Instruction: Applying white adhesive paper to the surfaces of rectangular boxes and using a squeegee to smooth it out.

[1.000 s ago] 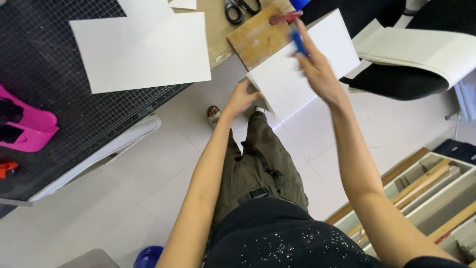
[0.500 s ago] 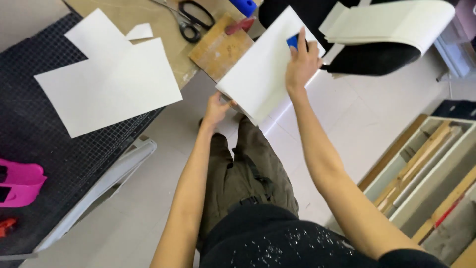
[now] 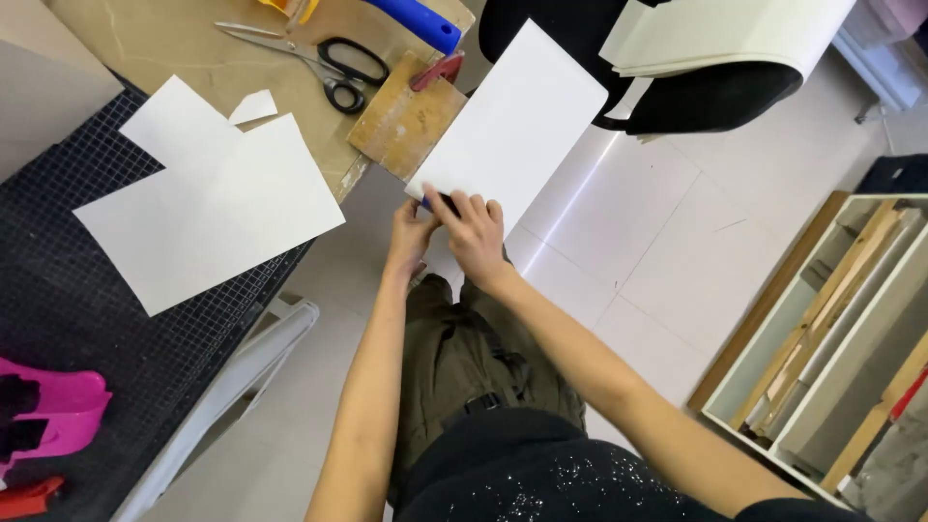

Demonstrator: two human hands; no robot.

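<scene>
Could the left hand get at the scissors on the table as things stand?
Probably yes. The left hand grips the white sheet's near edge, just below the wooden board. The scissors lie beyond it in the open, nothing covering them, though the hand would have to let go first.

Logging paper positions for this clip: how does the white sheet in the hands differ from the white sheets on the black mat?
The held sheet is lifted off the table and gripped at its near edge by the left hand and right hand. The mat sheets lie flat, overlapping, untouched. All are plain white.
</scene>
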